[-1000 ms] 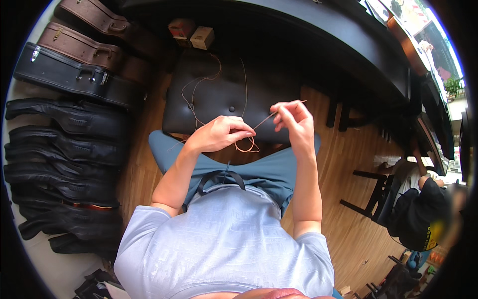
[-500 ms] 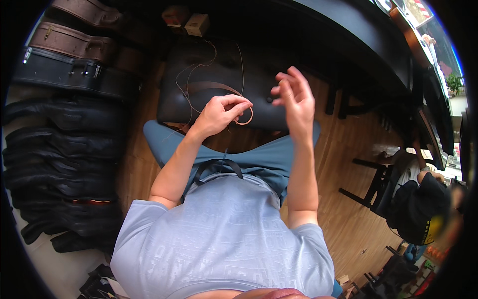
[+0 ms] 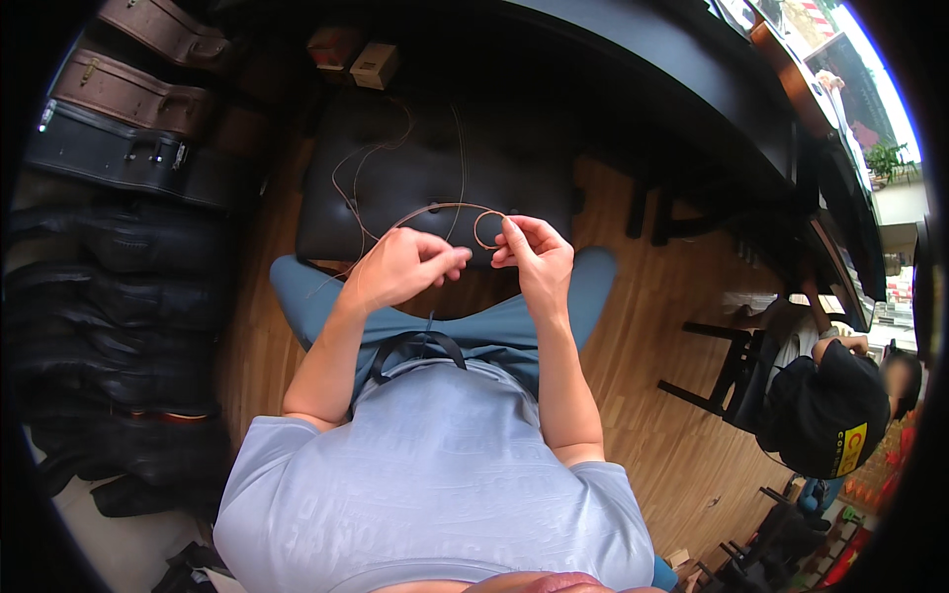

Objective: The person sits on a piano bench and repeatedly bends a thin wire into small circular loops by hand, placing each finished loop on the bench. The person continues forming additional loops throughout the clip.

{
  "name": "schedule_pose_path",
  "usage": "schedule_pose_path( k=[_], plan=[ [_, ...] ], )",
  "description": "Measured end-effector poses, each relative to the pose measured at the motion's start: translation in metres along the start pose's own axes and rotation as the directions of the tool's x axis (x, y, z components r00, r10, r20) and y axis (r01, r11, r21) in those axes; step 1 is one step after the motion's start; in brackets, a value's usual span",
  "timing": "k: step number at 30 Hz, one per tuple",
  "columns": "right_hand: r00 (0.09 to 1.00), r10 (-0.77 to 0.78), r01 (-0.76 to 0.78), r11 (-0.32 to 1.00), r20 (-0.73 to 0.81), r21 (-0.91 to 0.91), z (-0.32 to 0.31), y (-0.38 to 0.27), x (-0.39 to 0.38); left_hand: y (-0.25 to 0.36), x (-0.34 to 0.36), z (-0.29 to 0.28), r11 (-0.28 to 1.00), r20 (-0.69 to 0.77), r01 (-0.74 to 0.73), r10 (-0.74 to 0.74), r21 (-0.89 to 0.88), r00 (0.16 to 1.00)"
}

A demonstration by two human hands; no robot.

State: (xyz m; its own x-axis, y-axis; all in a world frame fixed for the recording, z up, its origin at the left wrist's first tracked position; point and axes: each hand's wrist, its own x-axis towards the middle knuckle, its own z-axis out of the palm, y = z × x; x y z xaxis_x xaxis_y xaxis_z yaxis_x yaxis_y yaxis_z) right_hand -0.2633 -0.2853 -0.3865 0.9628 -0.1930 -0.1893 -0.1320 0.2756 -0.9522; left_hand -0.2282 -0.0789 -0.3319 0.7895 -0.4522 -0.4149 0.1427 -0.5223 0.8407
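My right hand [image 3: 537,265] is closed on a thin copper-coloured string [image 3: 475,229], pinching a small coil of it between thumb and fingers. An arc of the string runs leftward from the coil over my left hand [image 3: 400,267]. That hand is curled just left of the coil, its fingertips slightly blurred; whether anything is in them I cannot make out. Fine loose strands trail across the black tufted bench [image 3: 524,178] in front of my knees.
Brown and black instrument cases [image 3: 133,89] and soft black bags [image 3: 138,316] line the left. Two small boxes [image 3: 374,66] sit beyond the bench. A long black surface [image 3: 692,79] arches overhead at right. Another person [image 3: 811,405] sits at lower right beside dark stool legs [image 3: 707,395].
My right hand has gone from loose, raised fingers to pinching the coil. My left hand has let go of the coil and moved left and down, leaving the string in an arc.
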Motion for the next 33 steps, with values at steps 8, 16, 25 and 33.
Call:
schedule_pose_path(
  k=[8, 16, 25, 33],
  plan=[
    [0.999, -0.032, 0.031, 0.999, 0.024, 0.044, -0.001, -0.012, -0.005, 0.003, 0.003, 0.01, 0.897, -0.435, -0.422, 0.332, -0.128, 0.837],
    [0.998, -0.061, 0.055, 0.987, 0.034, 0.154, -0.004, -0.025, -0.01, -0.028, 0.011, 0.006, 0.868, -0.294, -0.412, 0.484, 0.277, 0.824],
    [0.991, 0.012, -0.02, 0.998, 0.134, 0.06, -0.001, -0.022, -0.012, -0.011, 0.031, 0.011, 0.702, -0.581, -0.505, 0.159, -0.502, 0.798],
    [0.992, 0.033, -0.04, 0.998, 0.123, 0.054, 0.002, -0.021, -0.013, -0.014, 0.032, 0.009, 0.496, -0.464, -0.452, 0.108, -0.742, 0.879]
  ],
)
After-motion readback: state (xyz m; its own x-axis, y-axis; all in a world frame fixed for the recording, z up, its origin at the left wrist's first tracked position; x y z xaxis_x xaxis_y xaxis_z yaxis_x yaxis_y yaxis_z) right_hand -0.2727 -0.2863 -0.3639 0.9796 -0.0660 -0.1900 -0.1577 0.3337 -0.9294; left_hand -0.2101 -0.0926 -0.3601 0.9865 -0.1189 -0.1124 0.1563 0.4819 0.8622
